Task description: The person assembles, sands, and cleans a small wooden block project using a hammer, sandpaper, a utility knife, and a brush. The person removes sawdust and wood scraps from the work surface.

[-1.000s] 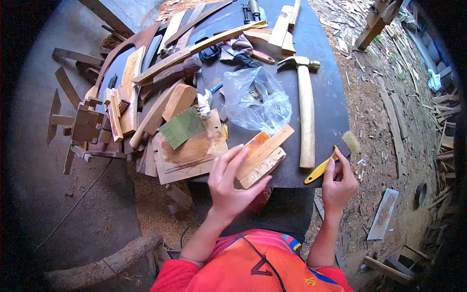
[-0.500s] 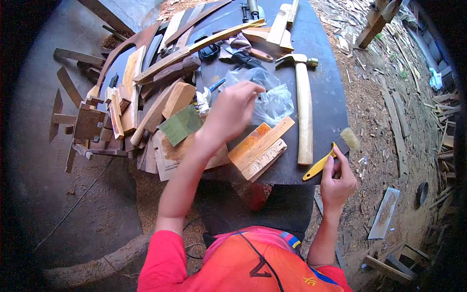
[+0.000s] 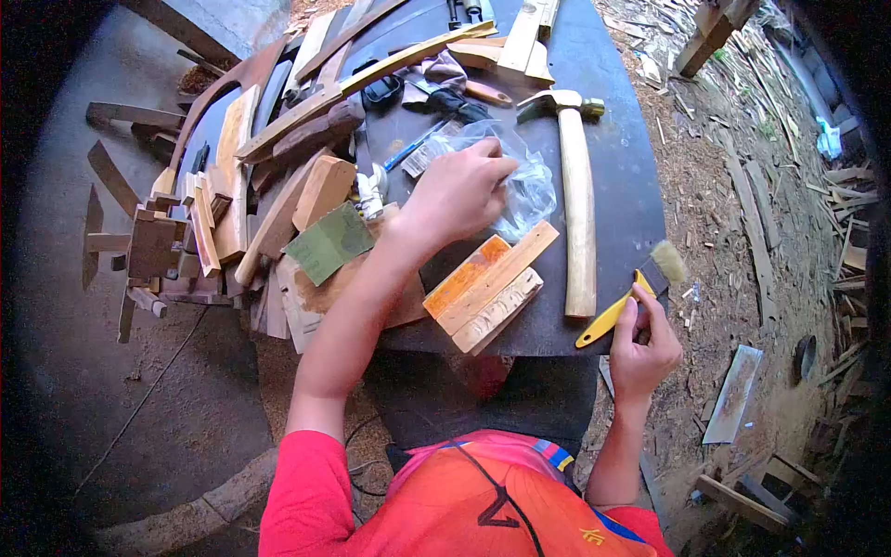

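My left hand [image 3: 461,192] reaches over the work surface with its fingers curled together on a crumpled clear plastic bag [image 3: 529,190]; the fingertips are partly hidden. In my right hand [image 3: 647,343] is a paintbrush [image 3: 611,319] with a yellow handle, pinched between thumb and fingers, its pale bristles pointing up and away. A claw hammer [image 3: 577,204] with a wooden handle lies between the bag and the brush. Just below the bag sits a group of small wood blocks [image 3: 492,292], one stained orange. A green sandpaper sheet [image 3: 329,243] rests left of my left forearm.
Wood strips [image 3: 371,76], offcuts and a long wooden handle [image 3: 278,223] pile up on the left of the dark table [image 3: 622,176]. A blue pen [image 3: 408,148] and a white tube [image 3: 371,190] lie near my left hand. Wood scraps cover the ground at right.
My left hand has shifted slightly forward and right, onto the plastic bag, whose folds have changed shape. My right hand keeps the paintbrush in nearly the same place. The view has tilted slightly.
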The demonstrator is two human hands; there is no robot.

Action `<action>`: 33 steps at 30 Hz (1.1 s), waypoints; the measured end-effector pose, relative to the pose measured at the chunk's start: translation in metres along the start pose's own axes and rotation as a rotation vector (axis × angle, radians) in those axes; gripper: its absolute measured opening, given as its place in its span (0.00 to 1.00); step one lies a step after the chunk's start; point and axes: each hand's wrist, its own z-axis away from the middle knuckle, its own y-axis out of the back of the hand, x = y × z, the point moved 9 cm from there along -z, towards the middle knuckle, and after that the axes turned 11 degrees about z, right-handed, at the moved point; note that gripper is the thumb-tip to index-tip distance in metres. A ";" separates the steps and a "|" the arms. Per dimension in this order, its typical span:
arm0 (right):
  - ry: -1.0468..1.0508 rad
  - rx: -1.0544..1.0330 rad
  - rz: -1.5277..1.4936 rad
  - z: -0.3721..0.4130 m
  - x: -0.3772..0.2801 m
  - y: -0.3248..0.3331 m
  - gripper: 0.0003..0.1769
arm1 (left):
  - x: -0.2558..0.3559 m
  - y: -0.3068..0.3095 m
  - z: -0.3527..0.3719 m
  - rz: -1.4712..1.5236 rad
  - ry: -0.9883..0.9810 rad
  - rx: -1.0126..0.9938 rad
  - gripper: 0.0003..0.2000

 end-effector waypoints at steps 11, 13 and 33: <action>-0.029 -0.009 0.012 0.000 0.002 -0.003 0.11 | -0.014 0.000 0.003 0.058 0.067 0.043 0.17; -0.011 0.003 0.017 0.001 0.001 -0.003 0.11 | -0.013 -0.002 0.001 0.046 0.075 0.025 0.18; -0.035 0.002 0.005 0.000 -0.003 -0.001 0.10 | -0.017 -0.006 0.000 0.022 0.053 -0.044 0.23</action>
